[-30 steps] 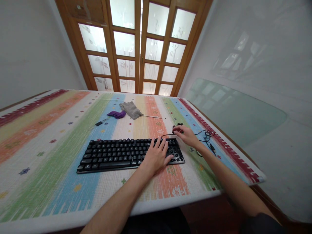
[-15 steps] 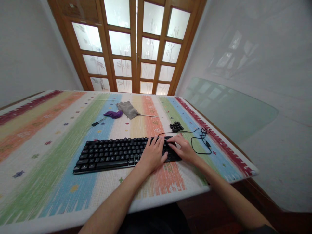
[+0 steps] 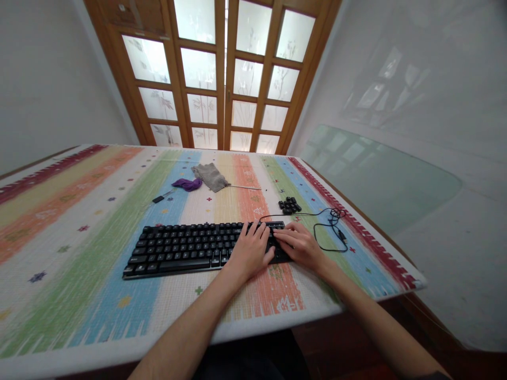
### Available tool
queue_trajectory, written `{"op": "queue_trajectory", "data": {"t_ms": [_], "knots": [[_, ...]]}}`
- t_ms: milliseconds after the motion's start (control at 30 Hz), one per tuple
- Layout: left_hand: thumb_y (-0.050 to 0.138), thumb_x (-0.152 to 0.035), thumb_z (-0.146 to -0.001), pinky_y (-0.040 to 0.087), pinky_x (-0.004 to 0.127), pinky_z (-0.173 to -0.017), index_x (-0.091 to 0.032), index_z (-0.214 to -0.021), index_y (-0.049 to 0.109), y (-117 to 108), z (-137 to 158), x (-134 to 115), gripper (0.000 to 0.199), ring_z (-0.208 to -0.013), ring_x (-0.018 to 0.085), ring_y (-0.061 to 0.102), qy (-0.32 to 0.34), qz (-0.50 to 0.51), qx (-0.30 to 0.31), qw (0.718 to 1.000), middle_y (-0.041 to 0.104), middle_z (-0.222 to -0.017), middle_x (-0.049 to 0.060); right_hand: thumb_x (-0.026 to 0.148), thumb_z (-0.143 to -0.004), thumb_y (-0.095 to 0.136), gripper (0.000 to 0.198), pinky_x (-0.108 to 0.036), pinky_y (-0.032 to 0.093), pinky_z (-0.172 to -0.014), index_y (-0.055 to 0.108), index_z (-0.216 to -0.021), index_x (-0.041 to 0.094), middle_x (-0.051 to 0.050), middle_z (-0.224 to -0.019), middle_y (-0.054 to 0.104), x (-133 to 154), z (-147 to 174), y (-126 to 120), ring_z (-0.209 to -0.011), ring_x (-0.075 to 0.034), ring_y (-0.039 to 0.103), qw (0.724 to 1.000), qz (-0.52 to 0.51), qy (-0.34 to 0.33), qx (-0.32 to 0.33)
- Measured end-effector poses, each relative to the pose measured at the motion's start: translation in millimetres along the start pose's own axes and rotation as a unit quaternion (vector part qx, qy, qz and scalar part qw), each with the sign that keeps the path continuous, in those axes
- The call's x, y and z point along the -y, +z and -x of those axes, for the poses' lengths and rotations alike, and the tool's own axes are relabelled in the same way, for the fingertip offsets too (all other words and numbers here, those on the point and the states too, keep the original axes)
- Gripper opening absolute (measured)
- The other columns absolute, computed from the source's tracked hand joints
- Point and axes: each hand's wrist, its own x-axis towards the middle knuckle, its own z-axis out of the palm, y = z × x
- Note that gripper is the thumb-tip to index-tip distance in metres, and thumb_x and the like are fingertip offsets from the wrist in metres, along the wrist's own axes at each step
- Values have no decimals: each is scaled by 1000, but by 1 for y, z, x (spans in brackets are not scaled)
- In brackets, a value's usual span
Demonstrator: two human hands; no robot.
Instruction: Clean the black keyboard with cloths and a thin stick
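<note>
The black keyboard point(image 3: 174, 250) lies flat on the desk point(image 3: 178, 306), right in front of the person. The left hand point(image 3: 250, 249) rests on top of the keyboard, toward its right end, with its fingers spread apart. The right hand point(image 3: 300, 245) is at the keyboard's right end. Its fingers are bunched close together and point down at the keys there. I cannot tell if they hold a key, because the hand hides it.

Behind the keyboard's right end is a little bunch of loose black keys point(image 3: 290, 205). A thin black cord point(image 3: 322, 225) runs from the back of the keyboard, then curls up in a tangle to the right of it. Behind the middle of the keyboard lies a gray cloth point(image 3: 211, 177), with a purple cloth point(image 3: 187, 184) just beside it. A small black thing point(image 3: 158, 199) lies behind the keyboard's left part.
</note>
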Motion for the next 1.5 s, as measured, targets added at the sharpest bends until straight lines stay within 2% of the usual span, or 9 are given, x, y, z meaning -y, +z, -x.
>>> {"op": "queue_trajectory", "data": {"t_ms": [200,433,600,800,1067,1200,1300,1500], "knots": [[50,-39,-98,30,51,-117,-13,-133,56,1,0,0,44,-138,32,44,8,-5,-20,1000,56,-144,15,19,-95,56,21,-44,55,-79,73,-105,25,-7,-97,74,3,-4,-2,-84,-23,59,1000,-2,28,9],[51,-40,-98,29,50,-118,-11,-135,54,3,0,0,47,-141,32,40,9,-10,-11,1000,55,-145,16,16,-95,56,19,-41,54,-78,71,-104,23,-7,-94,73,2,-7,-3,-83,-22,59,999,-28,15,11],[52,-39,-97,31,51,-116,-11,-133,56,3,0,0,46,-138,32,43,15,-15,-22,1000,57,-143,16,13,-94,56,20,-41,54,-77,69,-108,21,-7,-93,73,-1,-8,-3,-83,-22,59,998,-55,10,2],[54,-39,-97,32,51,-116,-10,-132,56,1,0,0,46,-139,33,42,12,-15,-16,1000,57,-142,16,12,-94,53,22,-41,53,-79,70,-104,22,-8,-97,72,-5,-10,-5,-86,-22,59,997,-78,-3,29],[53,-39,-97,29,52,-117,-9,-132,56,2,-1,0,46,-138,34,43,12,-9,-9,1000,55,-144,16,13,-94,52,17,-40,50,-81,68,-89,19,-9,-94,68,0,-15,-7,-87,-22,55,998,-47,-4,51],[51,-38,-97,30,53,-117,-8,-133,56,3,-1,0,47,-138,34,43,17,-12,-14,1000,55,-144,16,16,-94,51,19,-38,50,-75,68,-85,18,-10,-84,65,17,-16,-4,-81,-22,54,996,38,22,76],[50,-38,-98,30,53,-117,-8,-134,56,4,0,1,47,-138,34,43,20,-14,-16,1000,56,-144,16,15,-93,49,20,-40,50,-77,69,-88,17,-12,-86,66,31,-13,-1,-83,-24,55,992,86,43,85],[50,-40,-98,32,52,-116,-10,-133,57,5,0,1,47,-138,33,44,17,-21,-19,999,57,-143,15,15,-91,52,22,-42,51,-80,72,-98,16,-13,-92,70,38,-3,2,-87,-26,58,992,73,76,68]]}}
